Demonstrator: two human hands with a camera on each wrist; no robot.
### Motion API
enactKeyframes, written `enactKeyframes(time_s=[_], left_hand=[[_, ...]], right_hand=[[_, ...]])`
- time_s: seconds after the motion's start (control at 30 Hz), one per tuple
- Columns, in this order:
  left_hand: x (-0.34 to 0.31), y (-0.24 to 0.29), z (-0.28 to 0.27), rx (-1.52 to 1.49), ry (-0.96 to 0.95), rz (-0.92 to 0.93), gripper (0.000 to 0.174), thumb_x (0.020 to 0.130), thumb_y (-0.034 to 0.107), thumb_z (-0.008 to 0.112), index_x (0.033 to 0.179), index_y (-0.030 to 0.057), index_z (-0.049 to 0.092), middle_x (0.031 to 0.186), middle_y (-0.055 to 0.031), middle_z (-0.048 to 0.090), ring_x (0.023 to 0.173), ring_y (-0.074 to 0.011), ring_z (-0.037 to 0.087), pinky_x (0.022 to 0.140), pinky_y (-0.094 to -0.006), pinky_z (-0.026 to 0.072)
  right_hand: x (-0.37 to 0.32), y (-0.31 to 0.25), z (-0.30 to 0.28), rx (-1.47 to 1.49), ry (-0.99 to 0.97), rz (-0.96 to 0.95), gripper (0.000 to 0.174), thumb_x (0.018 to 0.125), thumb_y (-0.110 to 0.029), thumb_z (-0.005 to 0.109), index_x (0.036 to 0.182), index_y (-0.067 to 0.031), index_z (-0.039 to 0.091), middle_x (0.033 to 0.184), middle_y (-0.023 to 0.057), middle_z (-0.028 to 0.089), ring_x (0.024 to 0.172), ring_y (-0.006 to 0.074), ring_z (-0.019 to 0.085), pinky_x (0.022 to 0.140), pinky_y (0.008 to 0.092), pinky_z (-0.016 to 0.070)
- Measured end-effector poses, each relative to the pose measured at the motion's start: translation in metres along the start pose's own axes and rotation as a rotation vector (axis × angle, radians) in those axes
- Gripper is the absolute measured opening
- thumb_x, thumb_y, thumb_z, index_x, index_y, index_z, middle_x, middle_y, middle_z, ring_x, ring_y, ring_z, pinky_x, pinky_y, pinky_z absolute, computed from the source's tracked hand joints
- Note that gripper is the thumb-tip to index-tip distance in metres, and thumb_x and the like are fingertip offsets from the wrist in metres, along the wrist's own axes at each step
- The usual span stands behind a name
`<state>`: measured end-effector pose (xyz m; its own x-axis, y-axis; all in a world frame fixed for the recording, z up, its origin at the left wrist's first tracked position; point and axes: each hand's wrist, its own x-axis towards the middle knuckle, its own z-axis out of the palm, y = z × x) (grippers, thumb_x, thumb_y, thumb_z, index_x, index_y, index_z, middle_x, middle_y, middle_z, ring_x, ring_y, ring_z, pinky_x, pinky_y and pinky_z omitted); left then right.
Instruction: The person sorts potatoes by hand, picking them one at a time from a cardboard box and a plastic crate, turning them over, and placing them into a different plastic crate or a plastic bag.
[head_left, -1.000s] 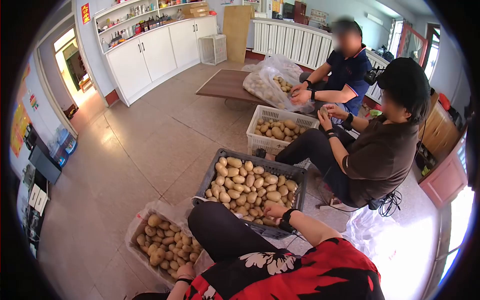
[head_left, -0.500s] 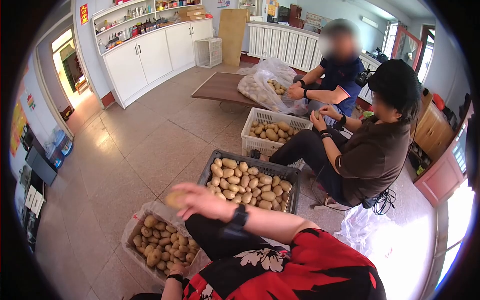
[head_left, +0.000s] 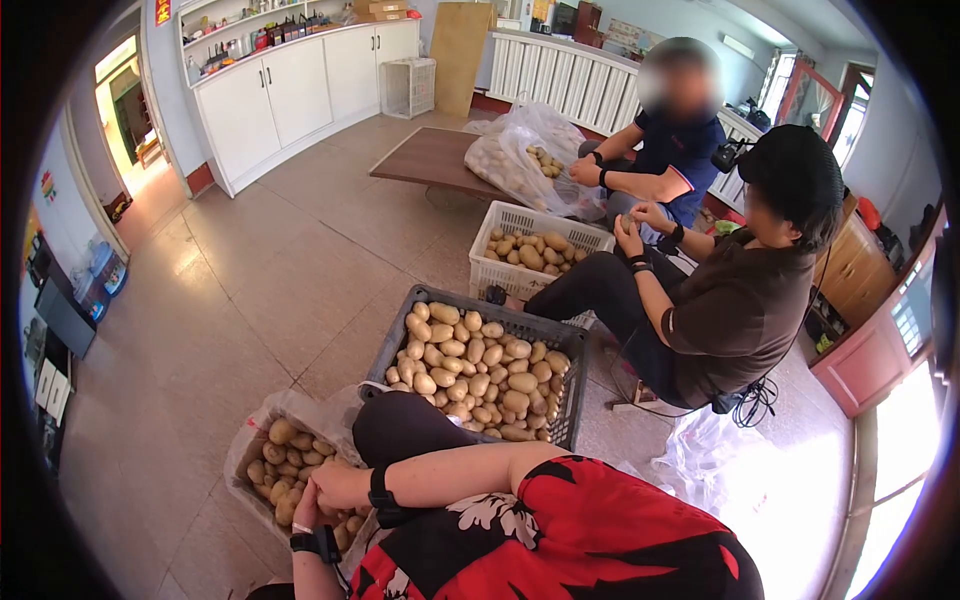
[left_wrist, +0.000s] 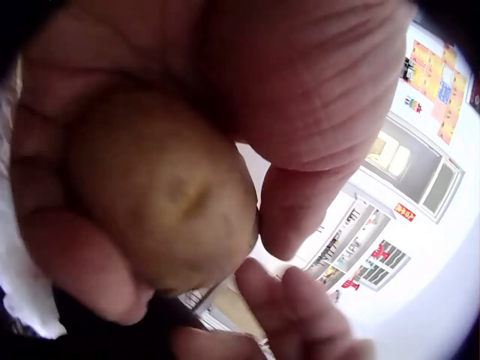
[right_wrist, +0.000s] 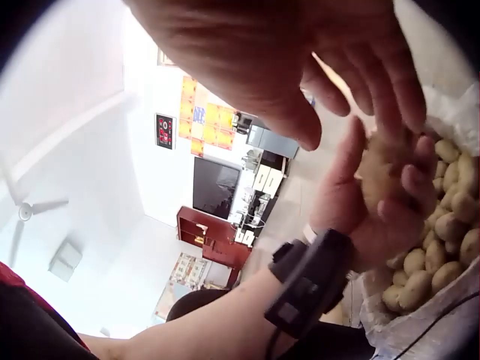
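My left hand [head_left: 308, 508] grips a potato [left_wrist: 172, 195] over the plastic-lined crate [head_left: 235, 468] at my left side. In the left wrist view the thumb and fingers curl round the potato, which has a yellowish mark on its skin. Just above that potato, in the right wrist view, hangs my right hand [right_wrist: 307, 64] with loosely extended fingers and nothing in its grasp. Its fingertips [left_wrist: 304, 300] come close to the potato's lower edge in the left wrist view. Several potatoes [right_wrist: 442, 240] lie below in the lined crate.
A black crate [head_left: 572, 362] full of potatoes stands before my knee. Beyond it are a white crate [head_left: 484, 272] of potatoes and a low brown table [head_left: 415, 160] bearing a plastic bag [head_left: 490, 165] of potatoes. Two people sit at the right, one handling a small item.
My right hand has moved from the black crate leftward, carrying a potato midway, and is now beside my left hand without one. My left hand has risen from the lined crate's edge.
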<state>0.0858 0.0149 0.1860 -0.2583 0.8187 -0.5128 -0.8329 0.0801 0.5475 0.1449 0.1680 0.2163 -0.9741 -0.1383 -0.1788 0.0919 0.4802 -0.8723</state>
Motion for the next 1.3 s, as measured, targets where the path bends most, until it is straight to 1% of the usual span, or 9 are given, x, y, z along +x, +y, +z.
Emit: enactKeyframes(time_s=[0.1,0.2,0.43,0.6,0.87,0.97,1.03,1.13,1.3], left_hand=[[0.048,-0.041,-0.121,-0.086,0.029,0.092,0.049,0.091,0.048,0.045,0.121,0.01,0.05,0.112,-0.0099,0.059,0.09,-0.028,0.06,0.07,-0.0418,0.0515],[0.059,-0.044,-0.135,-0.264,0.238,0.08,0.043,0.09,0.04,0.05,0.119,0.0086,0.05,0.11,-0.0098,0.058,0.089,-0.0299,0.058,0.069,-0.0424,0.0514],[0.057,-0.066,-0.181,-0.024,0.448,0.274,0.033,0.091,0.021,0.048,0.122,0.0101,0.049,0.114,-0.0107,0.053,0.098,-0.03,0.053,0.073,-0.0407,0.0534],[0.057,-0.046,-0.138,-0.534,0.671,0.379,0.043,0.09,0.017,0.054,0.131,0.0143,0.045,0.116,-0.0134,0.051,0.099,-0.0297,0.054,0.086,-0.0438,0.0516],[0.065,-0.044,-0.154,-0.568,0.56,0.163,0.038,0.088,0.022,0.058,0.124,0.0149,0.049,0.105,-0.0116,0.057,0.1,-0.028,0.057,0.079,-0.0417,0.0534],[0.062,-0.061,-0.137,0.14,0.822,0.22,0.033,0.083,0.017,0.06,0.115,0.0114,0.055,0.102,-0.0131,0.059,0.1,-0.0305,0.057,0.081,-0.0412,0.0514],[0.053,-0.067,-0.115,1.39,0.967,0.281,0.042,0.076,0.012,0.061,0.117,0.007,0.053,0.104,-0.0184,0.059,0.098,-0.0347,0.057,0.085,-0.041,0.0483],[0.042,-0.081,-0.096,1.956,0.823,0.379,0.051,0.077,0.015,0.063,0.124,0.0041,0.047,0.11,-0.0189,0.059,0.097,-0.0354,0.059,0.086,-0.0408,0.047],[0.029,-0.086,-0.046,1.57,0.773,-0.03,0.058,0.072,0.021,0.066,0.127,0.0097,0.05,0.121,-0.0209,0.054,0.109,-0.0372,0.054,0.093,-0.0414,0.0435]], right_hand=[[-0.02,-0.022,-0.021,-0.198,0.465,-0.355,0.023,0.072,-0.011,0.059,0.091,0.0023,0.058,0.074,0.0172,0.061,0.07,0.0336,0.063,0.06,0.0399,0.0496],[-0.044,-0.06,-0.082,0.006,0.409,-0.382,0.027,0.075,-0.02,0.061,0.095,-0.0015,0.058,0.088,0.0189,0.057,0.088,0.037,0.057,0.075,0.0406,0.0469],[-0.103,-0.001,-0.223,-0.238,0.875,-0.041,0.027,0.078,-0.022,0.063,0.094,-0.0004,0.061,0.09,0.0202,0.063,0.084,0.0366,0.061,0.072,0.0423,0.0495],[-0.171,0.194,-0.207,-0.795,0.257,0.542,0.025,0.074,-0.023,0.059,0.084,-0.0003,0.063,0.085,0.0204,0.064,0.08,0.0366,0.063,0.067,0.0453,0.0504],[-0.268,0.27,-0.156,-0.542,-0.063,0.96,0.038,0.069,-0.033,0.068,0.092,-0.0029,0.07,0.096,0.0163,0.067,0.087,0.0294,0.064,0.078,0.0392,0.0503],[-0.261,0.27,-0.159,-0.573,-0.215,0.94,0.04,0.069,-0.035,0.067,0.098,-0.0074,0.069,0.098,0.0162,0.067,0.093,0.0282,0.064,0.079,0.0365,0.0494],[-0.253,0.274,-0.16,-0.466,-0.21,0.958,0.044,0.069,-0.039,0.066,0.1,-0.0075,0.069,0.099,0.016,0.067,0.094,0.028,0.063,0.08,0.0371,0.0484],[-0.238,0.293,-0.148,-0.261,-0.253,0.953,0.052,0.076,-0.045,0.064,0.105,-0.0025,0.066,0.094,0.013,0.067,0.082,0.0249,0.065,0.068,0.0367,0.0517],[-0.226,0.227,-0.168,-0.345,-0.295,0.981,0.06,0.074,-0.049,0.065,0.109,-0.0004,0.063,0.107,0.0138,0.065,0.093,0.0268,0.063,0.079,0.038,0.0501]])
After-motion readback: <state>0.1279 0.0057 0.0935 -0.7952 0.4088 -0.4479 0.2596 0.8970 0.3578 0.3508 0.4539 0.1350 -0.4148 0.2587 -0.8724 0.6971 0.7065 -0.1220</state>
